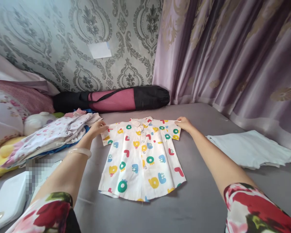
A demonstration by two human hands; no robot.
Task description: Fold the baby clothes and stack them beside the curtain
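A small short-sleeved button-up shirt (133, 158), white with red, green, yellow and blue letter shapes, lies spread front side up with its collar away from me. My left hand (98, 127) pinches the top edge of the sleeve on the left, and a pale bangle circles that wrist. On the opposite side my right hand (184, 124) has thumb and fingers closed on the other sleeve's upper edge. Both arms reach forward, and the sleeves are stretched out sideways between the hands. The hem lies toward me, slightly uneven.
Folded pale trousers (249, 149) lie at right. At left are a pile of clothes (55, 132), plush toys (38, 121) and a white box-like device (8, 200). A black and pink mat bag (113, 99) rests along the wall, beside a purple curtain (196, 51). Everything lies on a grey sheet (194, 207).
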